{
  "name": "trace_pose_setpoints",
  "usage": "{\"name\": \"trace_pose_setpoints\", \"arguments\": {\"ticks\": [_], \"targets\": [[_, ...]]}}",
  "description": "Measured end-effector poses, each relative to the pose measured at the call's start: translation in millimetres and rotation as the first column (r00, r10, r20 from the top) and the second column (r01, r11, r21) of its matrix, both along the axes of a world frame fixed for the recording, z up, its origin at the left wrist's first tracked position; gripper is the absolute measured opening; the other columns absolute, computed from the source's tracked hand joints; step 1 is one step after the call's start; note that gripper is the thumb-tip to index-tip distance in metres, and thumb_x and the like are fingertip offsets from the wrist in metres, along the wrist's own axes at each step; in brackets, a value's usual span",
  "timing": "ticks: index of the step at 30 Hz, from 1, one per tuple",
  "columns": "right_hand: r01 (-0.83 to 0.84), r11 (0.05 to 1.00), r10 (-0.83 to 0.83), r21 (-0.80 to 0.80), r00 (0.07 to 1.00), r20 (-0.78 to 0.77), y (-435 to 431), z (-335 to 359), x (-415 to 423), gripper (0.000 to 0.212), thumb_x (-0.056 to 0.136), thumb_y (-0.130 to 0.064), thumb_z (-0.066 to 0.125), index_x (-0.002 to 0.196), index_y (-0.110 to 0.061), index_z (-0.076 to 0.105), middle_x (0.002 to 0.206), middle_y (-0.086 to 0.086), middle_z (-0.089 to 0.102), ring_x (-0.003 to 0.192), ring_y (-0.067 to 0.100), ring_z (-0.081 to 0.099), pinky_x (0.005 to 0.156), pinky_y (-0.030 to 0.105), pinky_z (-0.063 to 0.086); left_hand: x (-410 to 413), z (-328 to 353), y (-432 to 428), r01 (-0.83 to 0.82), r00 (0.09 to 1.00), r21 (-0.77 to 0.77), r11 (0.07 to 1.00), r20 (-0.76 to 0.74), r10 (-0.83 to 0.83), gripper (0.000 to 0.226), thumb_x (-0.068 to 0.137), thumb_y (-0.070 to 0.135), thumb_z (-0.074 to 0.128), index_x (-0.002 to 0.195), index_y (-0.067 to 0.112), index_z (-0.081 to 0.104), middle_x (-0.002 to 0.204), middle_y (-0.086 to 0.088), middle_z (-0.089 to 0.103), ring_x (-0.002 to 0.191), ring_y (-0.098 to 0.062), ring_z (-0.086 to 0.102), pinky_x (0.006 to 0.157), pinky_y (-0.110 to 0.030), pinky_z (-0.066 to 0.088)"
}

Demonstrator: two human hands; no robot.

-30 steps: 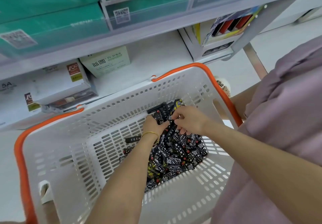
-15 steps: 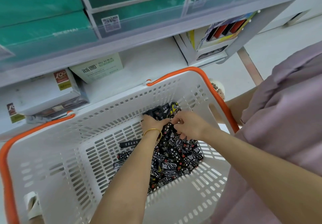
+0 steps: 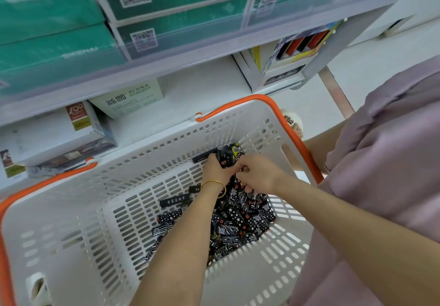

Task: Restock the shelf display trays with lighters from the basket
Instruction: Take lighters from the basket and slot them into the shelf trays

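Lighters (image 3: 238, 220), black with white patterns and red tops, lie heaped on the floor of the basket (image 3: 71, 210), crowded toward its far right corner, with a few strays lying apart on the slotted floor to the left of the heap. The basket is white with an orange rim and sits just in front of the shelf (image 3: 195, 84). Both hands reach down into it and meet over the far end of the heap. The left hand (image 3: 215, 170), with a gold bangle (image 3: 214, 184) on its wrist, has its fingers clamped on a bunch of lighters held against the far wall. The right hand (image 3: 259, 174) is touching the left, its fingers curled down among the lighters; I cannot tell whether they clamp one. On the shelf, at the upper right, a tray (image 3: 269, 60) holds upright red and dark pieces, too blurred to name. Green boxes (image 3: 59, 51) fill the level above.
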State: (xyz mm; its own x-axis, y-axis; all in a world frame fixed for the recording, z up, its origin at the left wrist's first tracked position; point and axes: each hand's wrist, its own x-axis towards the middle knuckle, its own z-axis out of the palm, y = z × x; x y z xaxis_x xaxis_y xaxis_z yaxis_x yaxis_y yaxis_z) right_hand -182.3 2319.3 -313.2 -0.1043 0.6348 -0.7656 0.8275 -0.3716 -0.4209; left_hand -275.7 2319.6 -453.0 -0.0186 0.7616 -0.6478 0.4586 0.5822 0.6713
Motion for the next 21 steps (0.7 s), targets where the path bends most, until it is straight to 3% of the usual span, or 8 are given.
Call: {"name": "trace_pose_setpoints", "arguments": {"ticks": [3,7,10,11,14,17,19,21], "targets": [[0.033,0.999,-0.033,-0.003,0.999,-0.014,0,2,0,0.021,0.093,-0.006,0.042,0.108,-0.007,0.057,0.069,-0.004,0.05,0.066,0.024,0.061,0.035,0.008,0.036,0,8,-5,-0.002,1.0,-0.026,1.0,0.012,0.002,0.045,0.082,0.027,0.067,0.115,0.004,0.047,0.096,-0.003,0.051,0.089,-0.019,0.049,0.07,-0.029,0.041],[0.081,0.996,-0.08,0.038,0.996,-0.031,6,8,0,0.022,0.095,-0.005,0.041,0.11,-0.003,0.057,0.079,0.005,0.054,0.067,0.024,0.06,0.041,0.015,0.041,-12,18,2,-0.238,0.945,-0.152,0.959,0.192,0.265,0.038,0.074,0.028,0.075,0.099,0.007,0.058,0.084,-0.001,0.06,0.08,-0.018,0.058,0.059,-0.021,0.045],[0.118,0.99,-0.116,0.075,0.992,-0.041,13,16,-1,0.022,0.095,-0.006,0.04,0.108,-0.004,0.058,0.079,0.005,0.057,0.07,0.023,0.062,0.053,0.023,0.046,-31,33,6,-0.362,0.825,-0.357,0.861,0.307,0.474,0.057,0.064,0.039,0.076,0.11,0.01,0.058,0.108,-0.011,0.063,0.097,-0.025,0.06,0.085,-0.039,0.053],[0.14,0.987,-0.136,0.076,0.989,-0.055,15,19,-2,0.021,0.096,-0.006,0.04,0.107,-0.005,0.058,0.078,0.004,0.057,0.069,0.022,0.062,0.053,0.025,0.047,-38,43,4,-0.375,0.782,-0.401,0.836,0.348,0.517,0.048,0.07,0.037,0.073,0.108,0.011,0.057,0.108,-0.012,0.061,0.098,-0.026,0.059,0.088,-0.042,0.051],[0.162,0.982,-0.151,0.095,0.982,-0.112,17,29,-7,0.02,0.096,-0.005,0.04,0.107,-0.005,0.057,0.079,0.005,0.057,0.063,0.018,0.061,0.06,0.033,0.054,-56,70,-9,-0.414,0.597,-0.52,0.747,0.464,0.654,0.018,0.086,0.022,0.063,0.095,0.011,0.052,0.088,-0.015,0.064,0.083,-0.028,0.062,0.082,-0.043,0.053],[0.172,0.979,-0.147,0.112,0.969,-0.198,16,42,-15,0.021,0.097,-0.007,0.04,0.112,-0.007,0.055,0.078,0.002,0.055,0.062,0.015,0.059,0.063,0.032,0.053,-65,100,-22,-0.463,0.401,-0.563,0.685,0.556,0.728,0.03,0.084,0.014,0.062,0.11,0.008,0.049,0.092,-0.022,0.066,0.079,-0.031,0.068,0.076,-0.047,0.057],[0.17,0.976,-0.133,0.134,0.959,-0.249,15,53,-21,0.023,0.097,-0.009,0.04,0.115,-0.007,0.055,0.078,-0.001,0.053,0.062,0.015,0.059,0.059,0.028,0.052,-69,120,-25,-0.497,0.363,-0.543,0.677,0.579,0.73,0.034,0.083,0.012,0.061,0.113,0.007,0.049,0.095,-0.021,0.064,0.076,-0.028,0.068,0.068,-0.043,0.059],[0.152,0.973,-0.099,0.172,0.954,-0.282,15,65,-25,0.023,0.097,-0.01,0.04,0.115,-0.008,0.055,0.079,-0.003,0.051,0.062,0.015,0.06,0.054,0.025,0.051,-74,146,-26,-0.494,0.363,-0.508,0.706,0.617,0.699,0.028,0.084,0.011,0.057,0.11,0.005,0.049,0.087,-0.018,0.065,0.074,-0.026,0.064,0.071,-0.039,0.059]]}}
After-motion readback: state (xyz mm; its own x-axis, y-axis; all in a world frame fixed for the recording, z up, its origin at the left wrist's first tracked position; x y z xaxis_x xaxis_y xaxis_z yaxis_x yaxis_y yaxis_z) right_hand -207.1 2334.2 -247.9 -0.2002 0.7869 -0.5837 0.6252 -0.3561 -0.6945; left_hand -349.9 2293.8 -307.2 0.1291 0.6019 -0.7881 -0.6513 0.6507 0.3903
